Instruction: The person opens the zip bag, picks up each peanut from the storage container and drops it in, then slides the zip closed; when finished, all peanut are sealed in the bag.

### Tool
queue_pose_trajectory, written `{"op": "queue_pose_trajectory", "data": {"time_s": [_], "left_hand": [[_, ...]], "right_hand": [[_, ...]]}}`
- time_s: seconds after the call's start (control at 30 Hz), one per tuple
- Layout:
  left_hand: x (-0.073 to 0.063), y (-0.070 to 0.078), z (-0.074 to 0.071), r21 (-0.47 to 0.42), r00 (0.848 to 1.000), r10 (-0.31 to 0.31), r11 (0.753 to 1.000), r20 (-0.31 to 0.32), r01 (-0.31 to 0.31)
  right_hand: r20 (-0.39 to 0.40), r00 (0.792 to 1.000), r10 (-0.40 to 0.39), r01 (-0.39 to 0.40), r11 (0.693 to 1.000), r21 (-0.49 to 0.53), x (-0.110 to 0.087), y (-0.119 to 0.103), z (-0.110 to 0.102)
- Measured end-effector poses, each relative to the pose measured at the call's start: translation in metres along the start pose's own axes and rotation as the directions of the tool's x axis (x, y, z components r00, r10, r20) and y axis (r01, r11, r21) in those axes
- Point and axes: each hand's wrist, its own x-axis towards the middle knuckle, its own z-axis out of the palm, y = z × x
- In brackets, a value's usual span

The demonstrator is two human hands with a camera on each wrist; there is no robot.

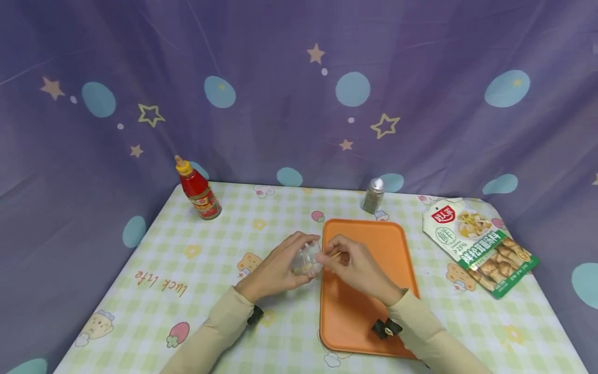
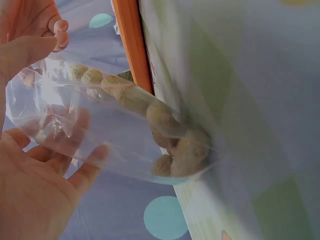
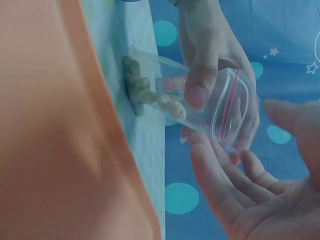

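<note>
A clear zip bag [image 1: 307, 261] with a red line along its seal [image 3: 230, 110] is in front of me, beside the tray's left edge. Several peanuts in their shells [image 2: 187, 152] lie toward its bottom, which comes down close to the tablecloth. My left hand [image 1: 277, 270] grips the bag from the left, thumb on one face and fingers behind it. At the bag's upper side is my right hand [image 1: 357, 265]. Its fingers are loosely bent, thumb apart from them, fingertips right at the bag's edge in the right wrist view.
An orange tray [image 1: 369, 322] lies under my right forearm. A red sauce bottle [image 1: 200, 191] with a yellow cap stands at the back left. Behind the tray is a small spice jar [image 1: 372, 196]. A green and white mushroom seasoning packet [image 1: 481, 249] lies on the right.
</note>
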Motion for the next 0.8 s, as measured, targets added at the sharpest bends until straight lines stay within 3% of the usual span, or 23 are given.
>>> {"op": "queue_pose_trajectory", "data": {"time_s": [0.2,0.4,0.53,0.8], "left_hand": [[0.008,0.002,0.003,0.003,0.999,0.03,1.0,0.018,-0.03],[0.013,0.003,0.01,-0.005,0.999,0.017,1.0,0.046,-0.017],[0.014,0.004,0.014,0.018,0.999,0.014,1.0,0.04,-0.015],[0.012,0.004,0.01,-0.009,0.986,-0.113,0.993,0.122,0.115]], "right_hand": [[-0.036,0.999,0.008,-0.009,1.0,-0.013,-0.002,-0.001,0.005],[-0.045,0.997,0.058,-0.057,0.998,0.024,-0.002,0.001,0.008],[-0.037,0.998,0.048,-0.047,0.999,0.025,-0.003,0.003,0.008],[-0.036,0.998,0.041,-0.04,0.999,0.025,-0.001,0.01,0.004]]}}
